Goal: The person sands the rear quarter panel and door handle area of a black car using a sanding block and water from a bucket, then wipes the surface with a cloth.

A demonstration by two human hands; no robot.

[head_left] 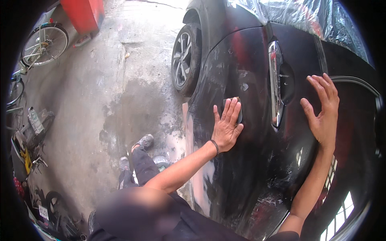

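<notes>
My left hand (227, 127) lies with fingers stretched on the dull, scuffed black side panel (229, 76) of a car. Under its fingers is a small dark piece of sandpaper (241, 117), mostly hidden by the hand and pressed to the paint. A dark band circles that wrist. To the right, beyond the chrome door handle (275, 82), my right hand (325, 110) is open, its thumb and fingers spread over the glossy black door. Whether it touches the door cannot be told. A pale pinkish patch (206, 176) runs along the panel's lower edge.
Clear plastic sheeting (305, 16) covers the car's upper part. The car's wheel (185, 60) stands at the top. On the left are a bicycle (45, 44), a red box-like object (84, 16) and parked motorbikes (26, 154). The concrete floor (88, 92) has a dark wet-looking stain.
</notes>
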